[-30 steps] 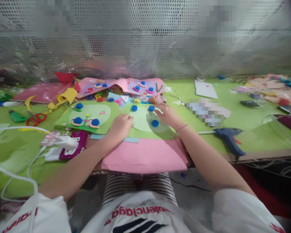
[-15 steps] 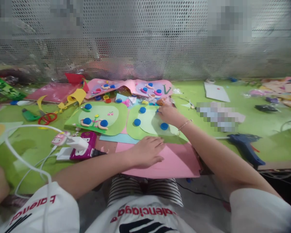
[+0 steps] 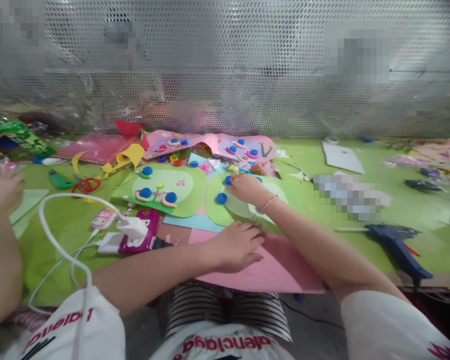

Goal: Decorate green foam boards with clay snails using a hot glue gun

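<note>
My right hand (image 3: 247, 190) reaches over the right half of the green felt sheet (image 3: 213, 212). Its fingertips are closed at a blue disc (image 3: 228, 180) near the sheet's upper middle. Another blue disc (image 3: 221, 199) lies just below, and one more shows behind the fingers. My left hand (image 3: 240, 246) rests flat on a pink sheet (image 3: 285, 270), fingers spread, holding nothing. Blue-shelled snails (image 3: 146, 193) and a yellow flower sit on the sheet's left half.
A blue glue gun (image 3: 397, 245) lies at the right. To the left are red-handled scissors (image 3: 86, 186), a purple power strip (image 3: 148, 230) and a white cable (image 3: 60, 200). Another person's arm (image 3: 2, 240) reaches in at the left edge. Pink snail sheets (image 3: 210, 142) lie behind.
My right hand has moved left, from the upper right disc to the upper left one. My left hand stays on the pink sheet. The other person's arm reaches further in; the view has shifted slightly.
</note>
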`<action>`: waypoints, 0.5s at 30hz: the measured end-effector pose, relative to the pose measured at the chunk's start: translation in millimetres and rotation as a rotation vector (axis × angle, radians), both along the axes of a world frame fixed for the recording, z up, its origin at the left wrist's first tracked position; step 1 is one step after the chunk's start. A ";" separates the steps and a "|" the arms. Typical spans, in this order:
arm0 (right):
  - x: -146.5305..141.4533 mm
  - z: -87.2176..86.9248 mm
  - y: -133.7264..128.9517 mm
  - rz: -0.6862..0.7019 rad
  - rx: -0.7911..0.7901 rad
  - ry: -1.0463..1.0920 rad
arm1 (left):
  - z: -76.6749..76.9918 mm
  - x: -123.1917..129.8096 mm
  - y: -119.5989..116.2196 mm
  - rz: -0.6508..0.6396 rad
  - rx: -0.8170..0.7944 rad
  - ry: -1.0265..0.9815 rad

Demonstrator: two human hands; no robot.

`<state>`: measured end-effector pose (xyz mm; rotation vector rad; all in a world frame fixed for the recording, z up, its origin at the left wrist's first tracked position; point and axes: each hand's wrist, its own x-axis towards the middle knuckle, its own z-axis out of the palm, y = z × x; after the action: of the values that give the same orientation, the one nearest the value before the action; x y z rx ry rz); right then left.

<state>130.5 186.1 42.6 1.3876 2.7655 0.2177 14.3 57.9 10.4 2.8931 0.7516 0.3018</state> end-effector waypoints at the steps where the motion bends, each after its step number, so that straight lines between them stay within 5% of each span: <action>1: -1.0 1.1 1.9 0.000 -0.001 -0.013 | 0.0 0.4 -0.2 0.003 0.002 0.000; 15: -59.6 9.7 63.2 0.061 0.020 0.106 | 0.0 3.1 -1.6 0.013 -0.014 0.090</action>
<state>70.9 249.3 52.2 1.3593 2.9023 0.1797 17.4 56.3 10.3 2.9065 0.7835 0.1678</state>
